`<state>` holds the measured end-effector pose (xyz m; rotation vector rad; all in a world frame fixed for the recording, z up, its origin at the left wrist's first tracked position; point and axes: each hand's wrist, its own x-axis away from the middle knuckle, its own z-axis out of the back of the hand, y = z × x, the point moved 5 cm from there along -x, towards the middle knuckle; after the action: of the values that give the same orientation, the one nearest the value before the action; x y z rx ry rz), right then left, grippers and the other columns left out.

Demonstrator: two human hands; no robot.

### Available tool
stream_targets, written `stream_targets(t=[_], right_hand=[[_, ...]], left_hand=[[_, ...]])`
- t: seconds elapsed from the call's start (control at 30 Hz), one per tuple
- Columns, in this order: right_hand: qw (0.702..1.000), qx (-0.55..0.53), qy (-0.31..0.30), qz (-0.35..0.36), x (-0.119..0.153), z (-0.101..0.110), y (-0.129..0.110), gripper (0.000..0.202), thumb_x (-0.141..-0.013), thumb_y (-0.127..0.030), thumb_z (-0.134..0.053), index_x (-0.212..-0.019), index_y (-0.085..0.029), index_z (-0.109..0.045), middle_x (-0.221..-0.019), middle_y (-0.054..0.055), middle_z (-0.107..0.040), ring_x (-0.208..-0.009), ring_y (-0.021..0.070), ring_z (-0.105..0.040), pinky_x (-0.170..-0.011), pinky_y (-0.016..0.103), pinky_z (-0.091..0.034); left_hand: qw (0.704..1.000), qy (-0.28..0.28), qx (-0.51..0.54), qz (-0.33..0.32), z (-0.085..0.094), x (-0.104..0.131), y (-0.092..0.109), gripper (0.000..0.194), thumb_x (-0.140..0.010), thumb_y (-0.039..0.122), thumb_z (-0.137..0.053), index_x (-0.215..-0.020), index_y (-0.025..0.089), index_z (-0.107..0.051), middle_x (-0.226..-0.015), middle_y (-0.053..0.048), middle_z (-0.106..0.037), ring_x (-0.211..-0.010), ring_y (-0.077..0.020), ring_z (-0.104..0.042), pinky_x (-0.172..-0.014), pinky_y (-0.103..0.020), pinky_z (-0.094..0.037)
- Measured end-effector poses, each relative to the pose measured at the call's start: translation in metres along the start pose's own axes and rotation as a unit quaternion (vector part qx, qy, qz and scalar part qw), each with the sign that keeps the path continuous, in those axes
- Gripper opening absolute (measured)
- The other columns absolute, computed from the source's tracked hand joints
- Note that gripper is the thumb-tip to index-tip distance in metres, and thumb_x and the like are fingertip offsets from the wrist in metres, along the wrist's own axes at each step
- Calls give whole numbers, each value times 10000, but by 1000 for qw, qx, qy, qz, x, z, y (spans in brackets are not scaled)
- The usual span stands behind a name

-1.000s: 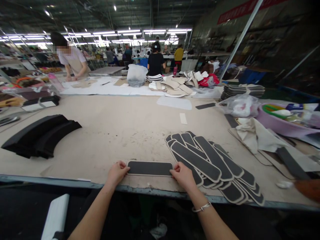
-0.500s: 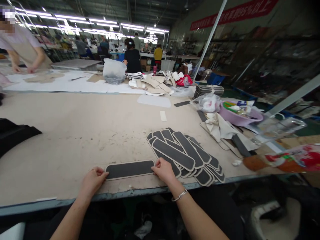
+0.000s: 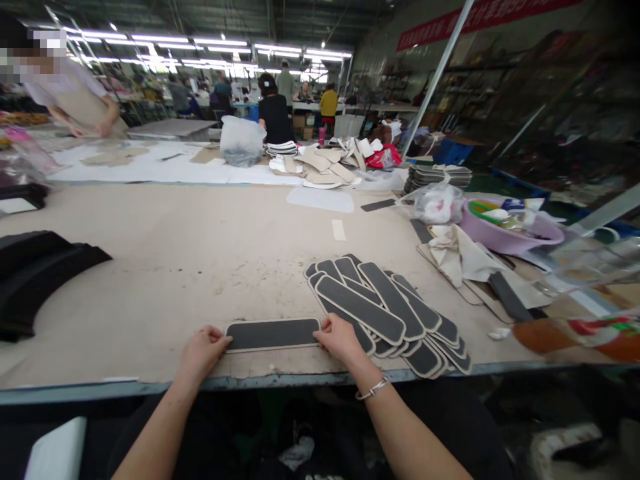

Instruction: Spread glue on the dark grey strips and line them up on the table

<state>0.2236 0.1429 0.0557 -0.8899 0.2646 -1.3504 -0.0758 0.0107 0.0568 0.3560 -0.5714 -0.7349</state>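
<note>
Grey strip (image 3: 273,335), pale-edged, spans lower centre of frame, by the front edge of the table (image 3: 165,307). Left hand (image 3: 203,353): fingertips pinch its left end. Right hand (image 3: 341,339): thumb and fingers grip its right end; bracelet (image 3: 373,389) at wrist. Pile (image 3: 360,309) of similar pieces fans out just beside, right of centre. Black stack (image 3: 55,280) at left edge; lilac basin (image 3: 487,231) at right.

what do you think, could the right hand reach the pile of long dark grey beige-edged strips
Probably yes: the pile lies beside the right hand, unobstructed, though that hand grips a matching strip.
</note>
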Motion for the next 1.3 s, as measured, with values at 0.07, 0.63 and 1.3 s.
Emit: stream_targets(t=[0.07,0.63,1.3], right_hand=[[1000,3,-8,3,1,0,0,154,-677,-159,-617,-713,-217,-480,-506,-61,-605,-524,121,-594,-524,195,-383],[999,46,-24,16,3,0,-3,73,-715,-167,-577,-772,-205,-552,-550,-53,-629,-567,127,-616,-549,201,-411],[913,220,-26,344,72,-70,-99,671,-902,-414,-453,-1438,-74,-235,-1503,146,-228,-1383,277,-176,-1125,443,-196]], left_hand=[[1000,8,0,3,-1,1,-1,181,-723,368,-552,-703,205,-475,-583,8,-634,-600,-163,-607,-563,-247,-365],[1000,10,-11,-5,2,6,1,199,-739,375,-570,-721,191,-496,-625,-3,-642,-605,-145,-596,-555,-233,-349],[998,2,-57,-21,7,3,6,221,-722,427,-527,-702,211,-482,-626,-2,-619,-654,-187,-599,-576,-258,-351]])
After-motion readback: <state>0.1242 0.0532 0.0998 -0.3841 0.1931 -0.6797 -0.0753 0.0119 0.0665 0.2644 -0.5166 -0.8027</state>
